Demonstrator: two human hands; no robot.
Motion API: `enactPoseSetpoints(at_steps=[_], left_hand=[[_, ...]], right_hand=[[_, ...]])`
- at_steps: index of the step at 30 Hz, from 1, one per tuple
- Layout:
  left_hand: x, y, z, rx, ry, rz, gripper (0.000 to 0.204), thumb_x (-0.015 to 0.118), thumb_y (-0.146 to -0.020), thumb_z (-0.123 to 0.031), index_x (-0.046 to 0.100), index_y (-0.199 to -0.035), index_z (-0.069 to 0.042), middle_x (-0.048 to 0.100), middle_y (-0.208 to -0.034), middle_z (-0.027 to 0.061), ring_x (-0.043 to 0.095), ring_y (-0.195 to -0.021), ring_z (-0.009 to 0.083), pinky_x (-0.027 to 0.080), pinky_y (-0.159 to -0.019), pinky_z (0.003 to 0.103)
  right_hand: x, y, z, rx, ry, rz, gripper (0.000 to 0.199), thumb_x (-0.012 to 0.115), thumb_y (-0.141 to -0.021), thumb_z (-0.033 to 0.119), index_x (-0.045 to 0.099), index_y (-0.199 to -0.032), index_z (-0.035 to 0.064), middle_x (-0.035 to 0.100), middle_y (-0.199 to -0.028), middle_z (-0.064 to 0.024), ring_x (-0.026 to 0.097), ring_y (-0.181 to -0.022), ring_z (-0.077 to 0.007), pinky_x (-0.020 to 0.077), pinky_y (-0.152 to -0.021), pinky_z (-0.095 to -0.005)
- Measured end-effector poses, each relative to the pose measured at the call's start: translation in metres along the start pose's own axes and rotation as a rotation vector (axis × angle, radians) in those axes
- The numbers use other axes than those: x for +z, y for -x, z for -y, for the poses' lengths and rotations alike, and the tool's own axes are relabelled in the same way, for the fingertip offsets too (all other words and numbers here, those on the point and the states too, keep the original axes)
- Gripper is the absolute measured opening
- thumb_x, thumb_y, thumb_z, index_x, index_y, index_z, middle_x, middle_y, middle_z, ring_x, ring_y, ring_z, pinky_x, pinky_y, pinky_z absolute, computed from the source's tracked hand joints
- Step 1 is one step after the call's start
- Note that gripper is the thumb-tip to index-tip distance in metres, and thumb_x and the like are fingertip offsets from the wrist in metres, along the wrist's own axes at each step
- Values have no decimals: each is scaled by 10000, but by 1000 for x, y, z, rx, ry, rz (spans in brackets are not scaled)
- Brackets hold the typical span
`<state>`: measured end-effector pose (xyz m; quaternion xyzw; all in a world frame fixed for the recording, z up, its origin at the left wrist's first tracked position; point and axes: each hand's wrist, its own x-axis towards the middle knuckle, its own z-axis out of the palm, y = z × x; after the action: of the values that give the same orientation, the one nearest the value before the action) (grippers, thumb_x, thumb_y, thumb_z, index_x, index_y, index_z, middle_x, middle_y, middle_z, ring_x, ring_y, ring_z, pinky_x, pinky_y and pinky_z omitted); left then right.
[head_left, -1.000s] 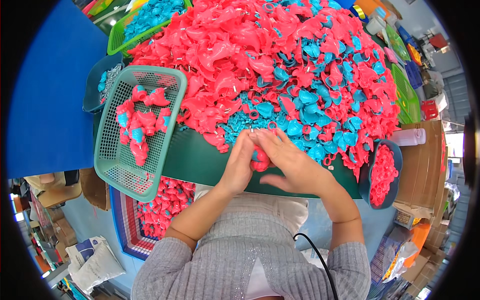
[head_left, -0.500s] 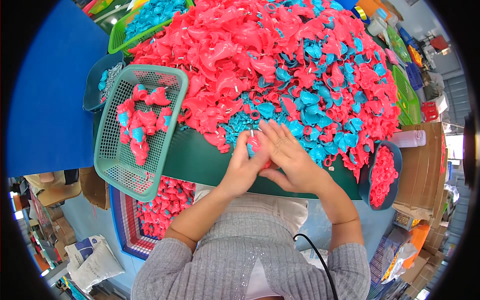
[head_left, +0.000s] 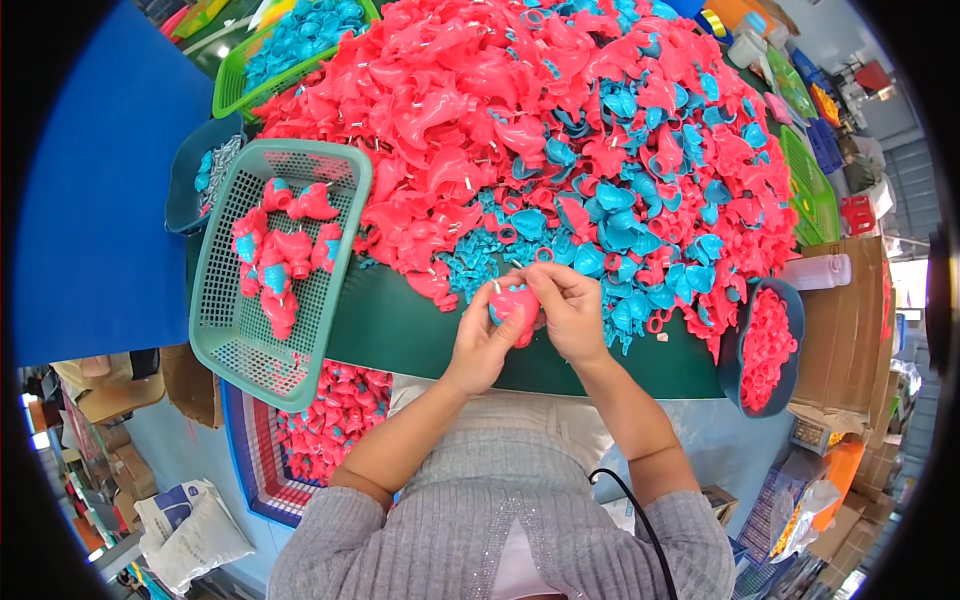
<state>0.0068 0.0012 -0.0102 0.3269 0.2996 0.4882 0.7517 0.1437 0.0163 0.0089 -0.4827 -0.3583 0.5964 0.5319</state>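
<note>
Just past the table's near edge, my left hand (head_left: 481, 345) is closed round a pink plastic toy figure (head_left: 517, 308) with blue patches and a small metal pin at its top. My right hand (head_left: 568, 312) is against the toy's right side, thumb and fingers pinched together. A thin metallic bit shows by those fingertips, but what they grip is mostly hidden. Beyond both hands lie small blue plastic parts (head_left: 472, 262) and a large heap of pink shells (head_left: 430, 110). To the left, a grey-green basket (head_left: 357, 215) holds several pink-and-blue toy figures (head_left: 290, 250).
A dark tub of metal pins (head_left: 180, 190) and a green basket of blue parts (head_left: 232, 85) stand at the far left. At the right are a tub of pink rings (head_left: 727, 365), a pink bottle (head_left: 815, 271) and a cardboard box (head_left: 850, 340). A crate (head_left: 240, 440) of pink pieces sits below the table edge.
My right hand has gone from lying flat over the toy to a pinch at its right side. The toy is now more exposed in my left hand.
</note>
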Motion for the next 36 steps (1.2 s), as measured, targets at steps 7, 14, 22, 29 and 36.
enactPoseSetpoints(at_steps=[7,14,22,29,36], left_hand=[[-23,-6,6,-41,101,-163,325,437,-994,-305,396,-1194,-52,580,-956,83,594,-782,150,493,-683,267],[-30,-22,-18,-18,277,-267,297,464,-985,-282,431,-1163,-46,586,-993,113,600,-846,225,501,-771,373],[-27,-33,-15,51,368,-235,356,392,-1003,-291,451,-1244,-35,557,-1180,121,553,-1070,268,438,-934,416],[-14,-47,-22,108,502,-222,436,332,-1011,-350,445,-1259,-10,531,-1226,135,483,-1182,261,357,-1032,446],[-3,-43,-34,12,543,-210,402,330,-1014,-343,436,-1219,-14,517,-1190,146,527,-1110,316,423,-974,466]], right_hand=[[14,-36,-25,-415,615,-151,113,624,-862,89,659,-918,-3,662,-821,-108,614,-656,-158,468,-541,-286],[-2,-87,-37,-849,1596,-98,128,615,-703,127,633,-816,69,503,-851,-103,528,-810,-274,422,-636,-378],[24,-45,-6,-247,710,-143,178,657,-788,26,652,-963,-6,643,-933,-135,637,-839,-263,500,-683,-317],[29,-16,2,-596,672,-21,296,576,-829,-50,595,-1124,-42,617,-1081,-200,651,-902,-278,526,-767,-342],[15,-6,3,-392,351,102,348,683,-751,-94,605,-1085,-37,583,-1080,-132,639,-907,-184,542,-786,-283]])
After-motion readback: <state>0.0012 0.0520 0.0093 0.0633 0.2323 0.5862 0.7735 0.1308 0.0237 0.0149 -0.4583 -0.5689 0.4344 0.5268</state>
